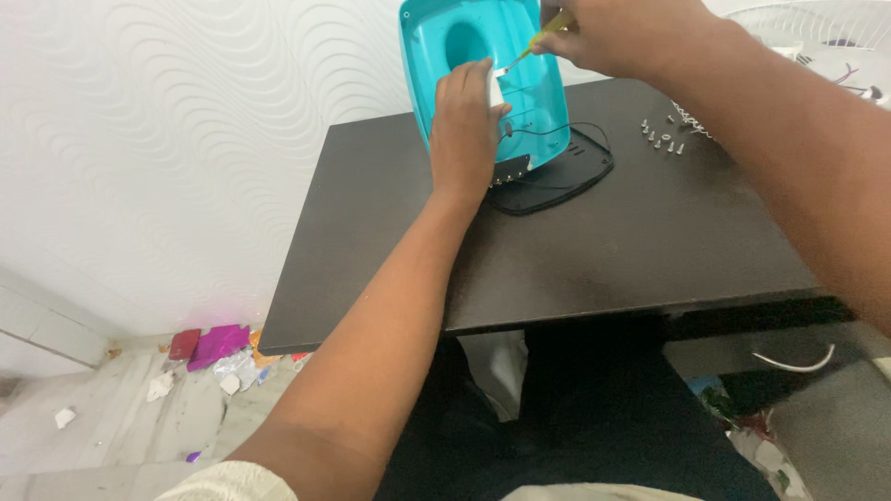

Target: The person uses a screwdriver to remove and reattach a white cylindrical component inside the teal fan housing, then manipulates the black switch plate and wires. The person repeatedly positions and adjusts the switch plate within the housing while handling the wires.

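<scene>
A turquoise plastic shell (pixel 459 42) stands tilted on a black base plate (pixel 575 172) at the far side of a dark table (pixel 557 241). My left hand (pixel 464 130) presses against the shell's inner face and pinches a small white part (pixel 496 91). My right hand (pixel 617 32) grips a screwdriver with a yellow-green handle (pixel 555 23), its tip touching the white part. A thin black wire (pixel 585 128) loops from the shell over the base plate.
Several loose screws (pixel 661 137) lie on the table to the right of the base plate. A white wire fan grille (pixel 817 28) sits at the back right. Crumpled foil and paper scraps (pixel 218 353) litter the floor at the left. A patterned white wall stands behind.
</scene>
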